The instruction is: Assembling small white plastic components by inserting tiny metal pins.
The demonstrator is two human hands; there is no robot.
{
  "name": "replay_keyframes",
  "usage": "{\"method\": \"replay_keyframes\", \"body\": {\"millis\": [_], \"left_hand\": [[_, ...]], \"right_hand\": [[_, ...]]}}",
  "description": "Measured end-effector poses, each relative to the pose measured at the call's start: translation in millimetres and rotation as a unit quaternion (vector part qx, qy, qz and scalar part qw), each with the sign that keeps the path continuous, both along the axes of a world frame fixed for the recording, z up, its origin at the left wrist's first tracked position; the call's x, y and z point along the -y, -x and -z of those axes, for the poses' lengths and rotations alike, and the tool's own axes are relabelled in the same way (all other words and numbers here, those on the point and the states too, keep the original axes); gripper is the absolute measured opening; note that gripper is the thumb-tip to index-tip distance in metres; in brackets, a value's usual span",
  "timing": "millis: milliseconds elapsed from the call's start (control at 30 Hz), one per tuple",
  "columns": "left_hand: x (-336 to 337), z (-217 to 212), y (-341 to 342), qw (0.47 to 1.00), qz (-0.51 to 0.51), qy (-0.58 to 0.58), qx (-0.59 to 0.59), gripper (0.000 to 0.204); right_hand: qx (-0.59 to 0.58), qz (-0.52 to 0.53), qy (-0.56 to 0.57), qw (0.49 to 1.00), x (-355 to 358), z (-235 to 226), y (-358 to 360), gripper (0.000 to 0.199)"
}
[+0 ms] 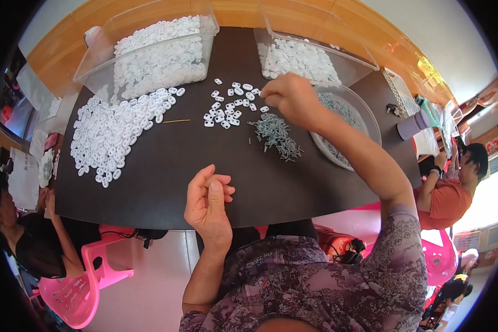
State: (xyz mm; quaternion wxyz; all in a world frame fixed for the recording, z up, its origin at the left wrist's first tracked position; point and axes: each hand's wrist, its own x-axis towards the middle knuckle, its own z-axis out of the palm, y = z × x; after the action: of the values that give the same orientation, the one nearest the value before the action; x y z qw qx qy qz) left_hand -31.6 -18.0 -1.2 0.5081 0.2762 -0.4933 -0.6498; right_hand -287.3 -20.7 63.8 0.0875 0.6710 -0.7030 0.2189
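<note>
The right hand (293,98) reaches out over the dark table (166,182) and its fingers pinch together at the edge of a small bunch of white bits (231,106). The fingertips are bent down and close together, so it looks like they are picking up one bit, but it is too small to be sure the hand holds one. The small bunch lies in the middle of the table, spread thin, likely so each bit is easy to grab. Just beside it, nearer the person, lies a little heap of grey pins (276,136). The left hand (207,202) waits near the table's close edge, fingers curled in against the thumb; whether it holds a pin or a bit cannot be seen. Right of the reaching hand sits a round clear bowl (365,119) with more grey pins inside, partly hidden by the arm. To the left a big pile of white bits (110,133) is spread on the table. At the far side stand two clear tubs, a left tub (149,55) and a right tub (315,55), both with white bits in them. Other people sit at both sides, and a pink chair (77,288) stands at lower left.
</note>
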Motion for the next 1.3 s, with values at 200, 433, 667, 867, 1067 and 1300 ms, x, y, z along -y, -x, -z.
{"method": "replay_keyframes", "body": {"millis": [200,433,667,867,1067,1300], "left_hand": [[-1,2,2,1.000,0.000,0.013,-0.012,0.021],[-2,2,0,1.000,0.001,0.012,-0.008,0.020],[-1,0,2,1.000,0.023,-0.020,-0.009,0.020],[-6,-15,11,0.992,0.087,-0.089,-0.034,0.022],[-1,-14,11,0.982,0.075,-0.130,-0.114,0.017],[8,-13,1,0.979,0.067,-0.169,-0.095,0.013]], "right_hand": [[0.059,0.035,-0.097,0.993,16,28,26,0.008],[0.003,0.049,-0.161,0.986,23,30,24,0.006],[0.182,-0.003,-0.037,0.983,-10,-4,-19,0.011],[0.005,-0.168,0.132,0.977,-48,12,-101,0.016],[-0.125,-0.215,0.177,0.952,-52,12,-119,0.027],[0.012,-0.082,0.104,0.991,-26,2,-67,0.009]]}}
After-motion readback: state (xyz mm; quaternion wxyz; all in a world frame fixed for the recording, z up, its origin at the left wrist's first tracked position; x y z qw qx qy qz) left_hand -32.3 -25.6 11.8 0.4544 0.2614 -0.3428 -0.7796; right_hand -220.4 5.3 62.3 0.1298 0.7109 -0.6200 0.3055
